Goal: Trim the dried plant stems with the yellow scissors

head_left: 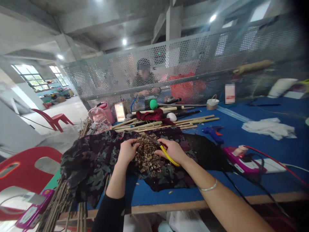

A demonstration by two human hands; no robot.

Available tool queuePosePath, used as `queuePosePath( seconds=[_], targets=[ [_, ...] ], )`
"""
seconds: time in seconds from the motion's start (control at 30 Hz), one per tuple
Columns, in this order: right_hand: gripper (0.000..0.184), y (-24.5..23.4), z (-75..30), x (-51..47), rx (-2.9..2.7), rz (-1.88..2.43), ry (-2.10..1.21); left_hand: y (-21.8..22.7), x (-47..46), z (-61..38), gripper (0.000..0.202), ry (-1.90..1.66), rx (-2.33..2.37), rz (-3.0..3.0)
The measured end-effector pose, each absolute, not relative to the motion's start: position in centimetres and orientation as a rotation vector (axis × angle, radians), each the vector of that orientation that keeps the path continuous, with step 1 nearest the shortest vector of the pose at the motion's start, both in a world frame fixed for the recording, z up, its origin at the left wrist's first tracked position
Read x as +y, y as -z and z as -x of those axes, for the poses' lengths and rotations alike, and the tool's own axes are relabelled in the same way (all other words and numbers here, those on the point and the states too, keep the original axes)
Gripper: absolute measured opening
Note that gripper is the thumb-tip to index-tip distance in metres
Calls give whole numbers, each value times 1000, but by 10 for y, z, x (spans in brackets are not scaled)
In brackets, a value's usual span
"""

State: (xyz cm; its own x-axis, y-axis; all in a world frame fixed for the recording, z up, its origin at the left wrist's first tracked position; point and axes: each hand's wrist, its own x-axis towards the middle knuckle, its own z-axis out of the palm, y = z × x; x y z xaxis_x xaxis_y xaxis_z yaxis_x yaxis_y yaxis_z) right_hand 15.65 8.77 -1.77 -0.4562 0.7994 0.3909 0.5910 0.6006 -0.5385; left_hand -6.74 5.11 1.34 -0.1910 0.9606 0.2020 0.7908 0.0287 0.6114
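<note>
My right hand (174, 150) is closed around yellow-handled scissors (161, 149), whose blades point left over a heap of brown dried plant scraps (146, 157). My left hand (127, 150) is curled at the heap's left edge, its fingers pinched on something I cannot make out. The heap lies on a dark floral cloth (91, 164) spread over the blue table (256, 135). A thin bangle (208, 188) sits on my right forearm.
Bamboo sticks (166, 124) lie behind the cloth, more sticks (60, 203) lean at the front left. A blue glue gun (213, 132), a pink device with cables (241, 159), white cloth (269, 128) lie right. Red chairs (26, 167) stand left. A person sits beyond the mesh screen (193, 64).
</note>
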Motion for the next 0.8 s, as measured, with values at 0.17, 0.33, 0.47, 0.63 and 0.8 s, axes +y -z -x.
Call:
queuePosePath(
  seconds=[0.17, 0.33, 0.47, 0.63, 0.8],
  targets=[
    [39, 16, -157, 87, -2204, 1110, -430, 0, 71, 55, 27, -1045, 1866, -1870],
    [38, 18, -155, 90, -2164, 1137, -439, 11, 71, 58, 22, -1100, 1819, -1767],
    [38, 22, -154, 92, -2167, 1146, -449, 9, 64, 69, 43, -1179, 1684, -1709],
    [38, 25, -154, 92, -2167, 1151, -443, 14, 68, 93, 39, -1254, 2020, -1459],
    [39, 27, -153, 93, -2177, 1146, -449, 24, 71, 90, 40, -875, 2196, -1552]
  ],
)
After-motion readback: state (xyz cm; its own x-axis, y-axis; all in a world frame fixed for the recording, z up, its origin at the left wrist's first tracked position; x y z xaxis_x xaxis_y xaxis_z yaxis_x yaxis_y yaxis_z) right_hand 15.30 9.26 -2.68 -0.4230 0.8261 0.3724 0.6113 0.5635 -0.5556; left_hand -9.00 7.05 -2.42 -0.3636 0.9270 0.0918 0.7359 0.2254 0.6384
